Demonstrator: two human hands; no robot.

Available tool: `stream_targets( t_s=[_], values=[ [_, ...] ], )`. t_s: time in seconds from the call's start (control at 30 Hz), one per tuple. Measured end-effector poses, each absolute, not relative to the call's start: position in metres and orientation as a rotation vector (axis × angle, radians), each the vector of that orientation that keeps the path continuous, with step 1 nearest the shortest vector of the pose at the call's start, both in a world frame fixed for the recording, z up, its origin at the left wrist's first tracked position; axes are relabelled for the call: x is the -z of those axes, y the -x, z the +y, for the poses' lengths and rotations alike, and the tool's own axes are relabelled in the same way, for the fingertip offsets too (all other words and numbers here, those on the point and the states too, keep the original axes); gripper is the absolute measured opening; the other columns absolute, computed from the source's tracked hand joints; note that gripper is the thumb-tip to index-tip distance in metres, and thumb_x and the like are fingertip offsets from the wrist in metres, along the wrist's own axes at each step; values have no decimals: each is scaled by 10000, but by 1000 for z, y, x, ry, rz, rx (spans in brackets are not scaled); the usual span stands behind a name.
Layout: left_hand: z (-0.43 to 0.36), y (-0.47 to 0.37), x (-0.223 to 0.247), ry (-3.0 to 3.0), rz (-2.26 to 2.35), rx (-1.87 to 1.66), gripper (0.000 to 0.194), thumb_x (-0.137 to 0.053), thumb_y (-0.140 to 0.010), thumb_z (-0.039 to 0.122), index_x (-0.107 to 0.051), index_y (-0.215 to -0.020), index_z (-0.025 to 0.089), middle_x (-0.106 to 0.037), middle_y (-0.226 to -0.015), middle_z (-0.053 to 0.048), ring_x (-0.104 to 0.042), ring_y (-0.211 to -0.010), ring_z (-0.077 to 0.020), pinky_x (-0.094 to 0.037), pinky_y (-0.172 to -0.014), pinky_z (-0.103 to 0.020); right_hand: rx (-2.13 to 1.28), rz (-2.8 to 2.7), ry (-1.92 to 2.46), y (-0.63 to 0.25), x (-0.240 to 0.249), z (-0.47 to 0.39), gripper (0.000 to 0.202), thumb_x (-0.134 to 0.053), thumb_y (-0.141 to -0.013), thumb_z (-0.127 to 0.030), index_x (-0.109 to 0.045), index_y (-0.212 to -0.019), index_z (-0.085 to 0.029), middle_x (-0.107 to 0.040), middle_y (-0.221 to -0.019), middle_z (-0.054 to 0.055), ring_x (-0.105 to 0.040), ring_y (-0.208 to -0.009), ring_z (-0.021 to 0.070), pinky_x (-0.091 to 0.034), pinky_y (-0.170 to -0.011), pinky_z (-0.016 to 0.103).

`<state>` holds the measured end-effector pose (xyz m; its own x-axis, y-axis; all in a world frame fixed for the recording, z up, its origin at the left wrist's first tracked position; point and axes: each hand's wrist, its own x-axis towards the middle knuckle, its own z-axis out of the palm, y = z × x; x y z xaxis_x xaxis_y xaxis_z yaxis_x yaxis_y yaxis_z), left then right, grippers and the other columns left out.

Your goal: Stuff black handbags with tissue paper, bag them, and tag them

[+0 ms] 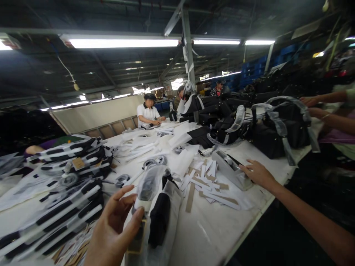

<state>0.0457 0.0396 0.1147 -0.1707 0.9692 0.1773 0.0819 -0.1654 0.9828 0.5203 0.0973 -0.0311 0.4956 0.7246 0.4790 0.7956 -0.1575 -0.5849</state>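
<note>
Pinching thin, translucent wrapping (152, 181)

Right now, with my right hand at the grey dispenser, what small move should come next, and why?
Probably close the right hand on the tape end, if one is there, with the left hand steady. The right fingertips are at one end of the grey dispenser; the left thumb and fingers hold the wrapped bundle. I can't make out any tape end.
</note>
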Motion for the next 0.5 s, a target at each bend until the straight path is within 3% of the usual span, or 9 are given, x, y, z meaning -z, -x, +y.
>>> stream_targets(
  t_s=[0.1, 0.3, 0.4, 0.5],
  values=[
    [39, -42, -116, -1271, 1306, -1437, 734, -876, -585, 522, -591, -1193, 225, -729, -910, -20, -708, -954, -235, -551, -808, -263, -227, -1184, 1884, -522, 33, 97, 335, -654, -762, -460, -736, -570, -198, -758, -1015, 176, -690, -974, 318, -489, -811, 395],
    [47, -29, -110, -1295, 1270, -1402, 760, -903, -568, 449, -579, -1214, 216, -729, -906, -26, -714, -938, -240, -559, -774, -258, -537, -942, 1698, -514, 12, 83, 292, -665, -788, -399, -810, -704, -161, -662, -1297, 193, -611, -1183, 333, -437, -917, 408],
    [47, -30, -111, -1316, 1279, -1404, 760, -898, -570, 471, -581, -1212, 214, -730, -887, -22, -713, -873, -220, -554, -759, -255, -605, -846, 1619, -512, -1, 67, 246, -663, -811, -345, -821, -764, -162, -685, -1251, 204, -599, -1204, 314, -442, -918, 405],
    [42, -33, -113, -1298, 1295, -1409, 725, -868, -614, 512, -577, -1214, 226, -729, -931, -22, -700, -952, -225, -537, -762, -235, -691, -755, 1629, -512, 1, 50, 253, -683, -829, -334, -827, -807, -127, -730, -1098, 249, -686, -1016, 315, -477, -846, 434]
  ],
)
